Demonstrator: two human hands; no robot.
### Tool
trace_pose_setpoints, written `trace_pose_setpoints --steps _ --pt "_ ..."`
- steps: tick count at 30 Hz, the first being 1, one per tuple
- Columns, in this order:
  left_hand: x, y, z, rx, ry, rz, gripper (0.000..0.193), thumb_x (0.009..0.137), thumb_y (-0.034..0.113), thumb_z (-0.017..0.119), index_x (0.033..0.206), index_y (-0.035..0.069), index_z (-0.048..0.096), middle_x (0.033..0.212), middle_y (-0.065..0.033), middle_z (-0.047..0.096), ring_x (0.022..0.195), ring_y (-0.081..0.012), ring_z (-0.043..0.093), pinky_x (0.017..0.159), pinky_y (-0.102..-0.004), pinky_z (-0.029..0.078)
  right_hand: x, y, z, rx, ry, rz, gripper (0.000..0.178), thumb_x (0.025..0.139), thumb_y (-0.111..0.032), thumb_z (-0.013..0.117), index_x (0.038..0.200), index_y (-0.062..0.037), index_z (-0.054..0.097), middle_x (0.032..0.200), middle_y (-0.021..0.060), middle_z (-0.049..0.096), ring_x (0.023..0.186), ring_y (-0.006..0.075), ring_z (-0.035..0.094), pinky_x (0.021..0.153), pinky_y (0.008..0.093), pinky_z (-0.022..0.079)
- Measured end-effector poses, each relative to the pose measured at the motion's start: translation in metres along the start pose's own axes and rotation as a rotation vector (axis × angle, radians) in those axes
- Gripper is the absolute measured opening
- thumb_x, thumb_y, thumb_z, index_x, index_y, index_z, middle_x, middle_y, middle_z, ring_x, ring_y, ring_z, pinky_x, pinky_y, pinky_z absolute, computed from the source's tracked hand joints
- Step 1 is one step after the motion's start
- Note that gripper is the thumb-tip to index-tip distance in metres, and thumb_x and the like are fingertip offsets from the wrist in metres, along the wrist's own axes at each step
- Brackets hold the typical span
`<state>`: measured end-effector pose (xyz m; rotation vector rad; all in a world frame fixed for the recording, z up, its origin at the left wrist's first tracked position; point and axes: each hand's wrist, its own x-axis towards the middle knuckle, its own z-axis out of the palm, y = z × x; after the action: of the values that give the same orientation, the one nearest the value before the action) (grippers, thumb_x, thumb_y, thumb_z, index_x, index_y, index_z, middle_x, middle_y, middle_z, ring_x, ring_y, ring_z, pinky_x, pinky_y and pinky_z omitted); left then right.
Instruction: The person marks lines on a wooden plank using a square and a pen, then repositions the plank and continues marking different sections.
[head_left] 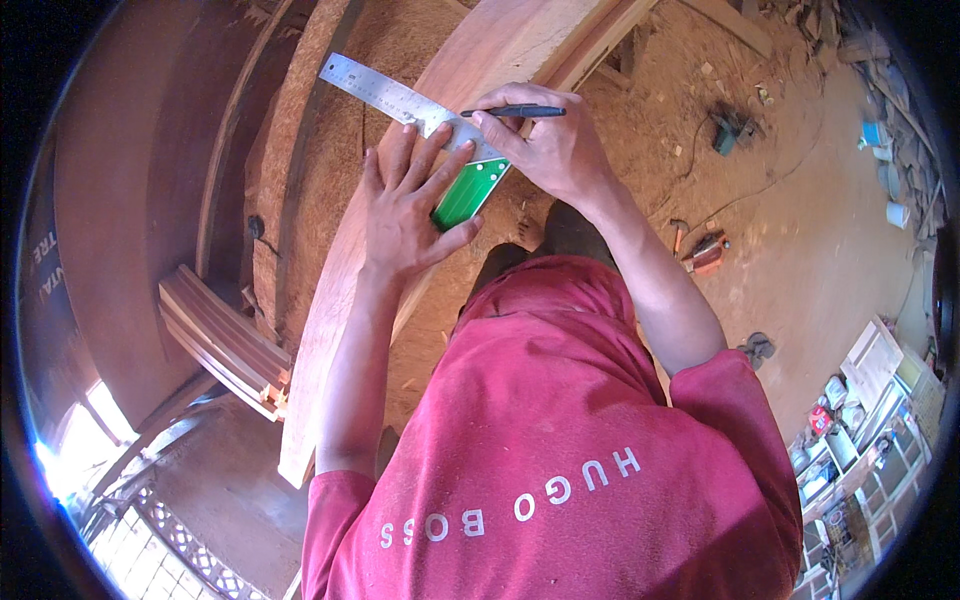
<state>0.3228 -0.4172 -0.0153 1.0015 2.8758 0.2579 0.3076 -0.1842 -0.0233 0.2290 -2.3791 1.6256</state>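
Observation:
A curved wooden beam [350,265] runs from the lower left up past both hands. Across it lies a try square [376,91] with a marked metal blade and a green handle. My left hand [404,222] holds the square down, fingers spread over the blade and thumb by the handle's lower end. In my right hand [562,150] is a black pen [537,110], pinched almost level above the blade's edge near the handle. Its tip is hidden by the fingers, so I cannot tell whether it touches the wood.
Stacked curved wood pieces [225,340] lie at left, near tall brown panels [120,200]. Sawdust covers the ground around the beam. To the right are a dark green corded tool [733,130], a hammer [681,236] and another reddish tool [708,254]. Scrap wood lines the far right.

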Motion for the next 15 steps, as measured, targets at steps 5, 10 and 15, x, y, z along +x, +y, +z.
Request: trace_pose_setpoints --steps 5,10,15 --pt "0.000 -0.002 0.003 -0.007 0.018 0.001 0.085 0.082 0.068 0.064 0.157 0.031 0.049 0.168 -0.0056 0.036 0.158 -0.0379 0.023 0.123 -0.0701 0.010 0.004 0.002 0.005 -0.017 0.000 -0.006 0.018 0.094 -0.022 0.074 0.100 -0.0053 0.077 0.089 0.0104 0.076 0.073 0.0242 0.072 0.067 0.0354 0.058" --pt "-0.002 -0.002 0.005 -0.006 0.030 0.001 0.084 0.082 0.070 0.064 0.157 0.034 0.048 0.168 -0.0035 0.036 0.158 -0.0367 0.024 0.122 -0.0710 0.011 0.006 0.004 0.008 -0.066 0.002 -0.033 0.018 0.093 -0.025 0.073 0.097 -0.0079 0.076 0.089 0.0118 0.076 0.079 0.0330 0.074 0.070 0.0418 0.059" --pt "-0.002 -0.003 0.004 -0.002 0.029 -0.002 0.084 0.083 0.070 0.063 0.157 0.034 0.049 0.168 -0.0037 0.037 0.157 -0.0367 0.027 0.122 -0.0713 0.011 -0.001 -0.006 -0.005 -0.183 -0.018 -0.156 0.013 0.091 -0.015 0.076 0.096 -0.0032 0.075 0.089 0.0112 0.075 0.077 0.0252 0.075 0.068 0.0340 0.058"
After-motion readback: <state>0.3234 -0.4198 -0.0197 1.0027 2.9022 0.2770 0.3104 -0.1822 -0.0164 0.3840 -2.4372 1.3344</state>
